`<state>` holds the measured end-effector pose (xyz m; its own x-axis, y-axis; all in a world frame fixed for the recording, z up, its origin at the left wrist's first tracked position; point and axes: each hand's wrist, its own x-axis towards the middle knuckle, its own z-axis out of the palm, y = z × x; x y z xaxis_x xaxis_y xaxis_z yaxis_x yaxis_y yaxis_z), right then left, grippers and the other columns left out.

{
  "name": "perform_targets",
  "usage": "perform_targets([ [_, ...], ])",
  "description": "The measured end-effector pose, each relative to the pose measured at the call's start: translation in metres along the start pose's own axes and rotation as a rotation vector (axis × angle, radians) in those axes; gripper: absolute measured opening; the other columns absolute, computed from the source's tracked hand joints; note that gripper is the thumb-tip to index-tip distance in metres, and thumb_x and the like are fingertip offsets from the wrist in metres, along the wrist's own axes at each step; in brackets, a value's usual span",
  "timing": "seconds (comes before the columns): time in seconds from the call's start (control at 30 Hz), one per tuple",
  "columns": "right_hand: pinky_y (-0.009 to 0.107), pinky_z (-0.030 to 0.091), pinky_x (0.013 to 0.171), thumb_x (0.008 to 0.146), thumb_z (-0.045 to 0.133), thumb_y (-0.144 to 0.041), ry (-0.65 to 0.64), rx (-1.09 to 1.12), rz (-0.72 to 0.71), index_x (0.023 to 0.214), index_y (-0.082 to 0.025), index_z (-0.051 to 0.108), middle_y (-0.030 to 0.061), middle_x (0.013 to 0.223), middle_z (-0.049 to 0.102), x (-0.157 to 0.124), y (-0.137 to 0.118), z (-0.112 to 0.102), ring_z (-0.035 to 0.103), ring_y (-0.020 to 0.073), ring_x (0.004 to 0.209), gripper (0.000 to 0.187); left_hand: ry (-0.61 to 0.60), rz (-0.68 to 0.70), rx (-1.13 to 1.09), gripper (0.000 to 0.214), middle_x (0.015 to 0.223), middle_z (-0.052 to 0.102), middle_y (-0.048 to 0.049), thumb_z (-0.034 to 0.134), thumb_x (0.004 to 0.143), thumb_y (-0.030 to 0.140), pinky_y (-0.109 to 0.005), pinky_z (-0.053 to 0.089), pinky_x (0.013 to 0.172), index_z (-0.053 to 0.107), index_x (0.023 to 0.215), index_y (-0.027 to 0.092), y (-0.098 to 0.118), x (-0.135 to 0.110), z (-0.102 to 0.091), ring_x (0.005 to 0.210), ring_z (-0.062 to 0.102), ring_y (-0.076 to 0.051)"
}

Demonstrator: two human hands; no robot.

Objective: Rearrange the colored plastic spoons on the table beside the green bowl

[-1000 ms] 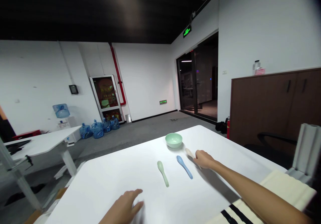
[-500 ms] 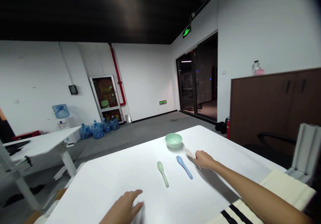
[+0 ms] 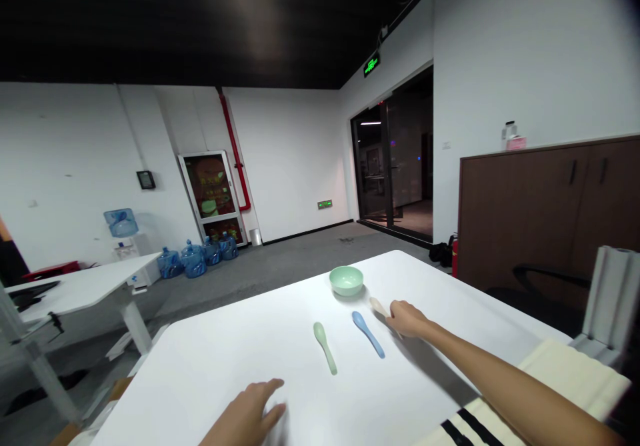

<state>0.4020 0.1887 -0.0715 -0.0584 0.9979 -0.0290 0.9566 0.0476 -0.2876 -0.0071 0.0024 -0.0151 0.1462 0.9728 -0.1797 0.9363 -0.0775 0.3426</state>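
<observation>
On the white table point(image 3: 225, 359) my right hand point(image 3: 407, 318) is closed around the middle of a beige spoon point(image 3: 379, 306). The spoon's bowl points toward the green bowl point(image 3: 346, 281), and part of its handle is hidden by my fingers. A blue spoon point(image 3: 369, 334) lies just left of that hand. Further left rests a light green spoon point(image 3: 325, 348), apart from the blue one. At the near left, my left hand point(image 3: 250, 411) is held with thumb and fingers apart, holding nothing; the green spoon is nearest to it.
A cream cloth with black stripes point(image 3: 550, 373) is at the near right, beside a grey metal profile point(image 3: 607, 299). Beyond the table stand a brown cabinet point(image 3: 530, 213) on the right and several blue water jugs point(image 3: 193, 259) on the floor. Another white desk point(image 3: 95, 286) is at left.
</observation>
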Motion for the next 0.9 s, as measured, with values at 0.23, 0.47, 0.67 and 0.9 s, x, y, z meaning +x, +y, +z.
perform_targets([
  [0.23,0.026,0.036,0.060,0.083,0.056,-0.036,-0.003,-0.004,0.002,0.090,-0.015,0.064,0.0129,0.098,0.068,-0.001,0.000,-0.001,0.065,0.0213,0.082,0.024,0.000,0.000,0.006,0.058,0.131,0.060,-0.0056,0.042,0.086,0.058,-0.037,0.038,0.104,0.051,0.135,0.029,-0.001,0.000,0.001,0.120,0.053,-0.025],
  [0.47,0.027,0.037,0.058,0.083,0.055,-0.032,-0.030,-0.035,0.028,0.092,-0.013,0.064,0.0139,0.097,0.068,-0.002,0.005,-0.004,0.066,0.0226,0.079,0.022,-0.001,-0.007,-0.017,0.058,0.131,0.060,-0.0044,0.042,0.086,0.060,-0.036,0.039,0.104,0.052,0.134,0.029,0.004,-0.002,-0.002,0.121,0.054,-0.025],
  [0.67,0.028,0.040,0.061,0.081,0.058,-0.031,-0.065,-0.033,0.075,0.095,-0.013,0.064,0.0155,0.100,0.067,0.003,0.011,0.002,0.067,0.0234,0.083,0.023,0.000,0.000,-0.020,0.059,0.130,0.061,-0.0042,0.043,0.085,0.061,-0.036,0.039,0.104,0.052,0.134,0.029,0.003,-0.001,0.000,0.120,0.054,-0.025],
  [0.9,0.029,0.042,0.065,0.080,0.060,-0.030,-0.073,-0.066,0.080,0.101,-0.013,0.064,0.0170,0.106,0.066,0.008,0.016,0.009,0.066,0.0253,0.090,0.027,-0.001,-0.006,-0.012,0.058,0.130,0.061,-0.0048,0.042,0.086,0.059,-0.036,0.039,0.103,0.053,0.134,0.029,0.004,-0.001,-0.001,0.120,0.054,-0.025],
])
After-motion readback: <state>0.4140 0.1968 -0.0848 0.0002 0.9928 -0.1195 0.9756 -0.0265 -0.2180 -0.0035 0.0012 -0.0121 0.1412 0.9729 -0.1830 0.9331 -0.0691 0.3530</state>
